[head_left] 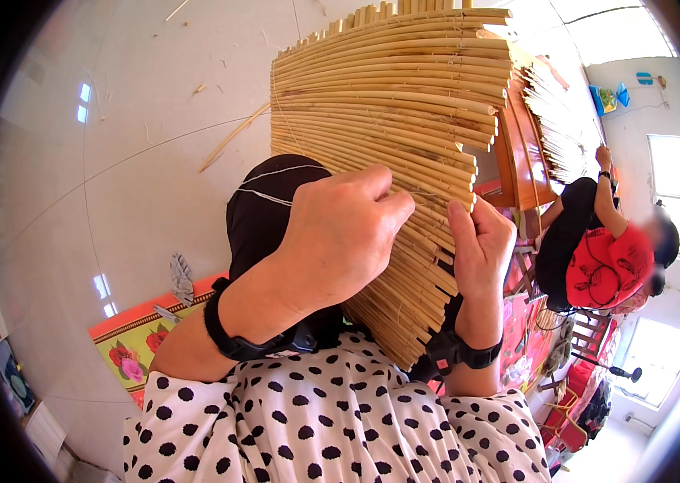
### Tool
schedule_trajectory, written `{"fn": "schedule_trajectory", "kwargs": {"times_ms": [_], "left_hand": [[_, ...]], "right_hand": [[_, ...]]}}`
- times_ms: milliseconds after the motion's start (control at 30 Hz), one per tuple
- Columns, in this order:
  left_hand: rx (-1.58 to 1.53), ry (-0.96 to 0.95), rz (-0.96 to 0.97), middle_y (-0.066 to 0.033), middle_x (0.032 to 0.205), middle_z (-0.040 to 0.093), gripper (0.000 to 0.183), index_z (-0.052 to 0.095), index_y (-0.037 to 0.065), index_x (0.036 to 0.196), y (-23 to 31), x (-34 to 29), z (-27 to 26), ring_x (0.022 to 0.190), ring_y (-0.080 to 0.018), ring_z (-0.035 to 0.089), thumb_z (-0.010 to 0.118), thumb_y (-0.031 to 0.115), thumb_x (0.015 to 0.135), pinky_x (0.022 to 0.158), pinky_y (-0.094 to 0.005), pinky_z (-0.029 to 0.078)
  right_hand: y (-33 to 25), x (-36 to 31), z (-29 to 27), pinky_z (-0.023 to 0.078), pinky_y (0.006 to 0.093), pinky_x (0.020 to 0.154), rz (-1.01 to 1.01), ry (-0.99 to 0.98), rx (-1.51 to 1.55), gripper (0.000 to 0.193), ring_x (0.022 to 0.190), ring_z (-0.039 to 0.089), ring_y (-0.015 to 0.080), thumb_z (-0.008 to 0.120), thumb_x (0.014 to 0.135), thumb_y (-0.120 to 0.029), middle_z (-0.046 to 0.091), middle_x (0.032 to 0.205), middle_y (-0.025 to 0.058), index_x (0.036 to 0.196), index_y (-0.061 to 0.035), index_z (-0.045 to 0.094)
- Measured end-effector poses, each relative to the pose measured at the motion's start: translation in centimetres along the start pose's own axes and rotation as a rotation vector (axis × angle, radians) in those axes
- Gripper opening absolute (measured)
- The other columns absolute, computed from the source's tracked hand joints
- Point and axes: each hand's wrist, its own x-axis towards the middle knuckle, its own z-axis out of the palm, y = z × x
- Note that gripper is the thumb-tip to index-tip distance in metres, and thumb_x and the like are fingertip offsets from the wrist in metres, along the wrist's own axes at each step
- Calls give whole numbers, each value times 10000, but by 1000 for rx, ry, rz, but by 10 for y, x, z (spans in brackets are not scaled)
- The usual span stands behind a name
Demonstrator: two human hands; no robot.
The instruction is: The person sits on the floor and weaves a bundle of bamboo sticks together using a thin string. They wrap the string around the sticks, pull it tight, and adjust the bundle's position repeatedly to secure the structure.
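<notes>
A mat of straw-coloured reed stalks (380, 101), bound in rows with thin thread, slants across my lap and out beyond my knees. My left hand (340, 233) is closed above the mat, fingertips curled inward. Pale string (266, 196) crosses my dark-clad knee and runs up to that hand, which appears to grip it; the fingertips themselves are hidden. At the mat's right edge, my right hand (482, 245) pinches the stalk ends, its thumb on top and its fingers mostly out of sight beneath.
Loose stalks (231, 138) and scraps lie on the pale tiled floor at left. A floral mat (135, 354) is beside my left arm. To the right, a person in red (609, 266) sits near a wooden table (523, 153) bearing more stalks.
</notes>
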Motion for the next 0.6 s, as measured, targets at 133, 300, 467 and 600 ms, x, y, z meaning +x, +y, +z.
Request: {"fn": "schedule_trajectory", "kwargs": {"times_ms": [133, 300, 467, 600], "left_hand": [[26, -1, 1, -53, 670, 484, 142, 681, 54, 829, 1, 0, 0, 582, -226, 559, 723, 16, 700, 499, -335, 447], [38, 1, 10, -50, 674, 488, 143, 680, 54, 831, 1, -1, -2, 589, -226, 564, 721, 19, 699, 500, -334, 452], [46, -3, 10, -49, 673, 490, 141, 678, 52, 827, 1, -2, -3, 590, -224, 566, 720, 17, 697, 501, -333, 454], [51, -4, 9, -49, 672, 490, 141, 675, 51, 821, 1, -2, -4, 588, -222, 564, 722, 15, 694, 500, -331, 456]], "right_hand": [[-1, -1, 0, 345, 306, 488, -3, -17, 7, 215, 500, 404, 148, 632, 874, -116, 465, 561, 87, 735, 37, 571], [-3, -1, 1, 344, 308, 488, -21, -7, 18, 217, 499, 408, 157, 633, 877, -119, 467, 564, 90, 739, 38, 572], [-2, -2, 0, 344, 310, 490, -20, -13, 7, 224, 500, 409, 160, 636, 879, -124, 468, 565, 91, 737, 37, 572], [-2, -2, 0, 342, 311, 489, -29, -16, 1, 228, 502, 401, 156, 636, 881, -125, 465, 564, 90, 735, 37, 569]]}}
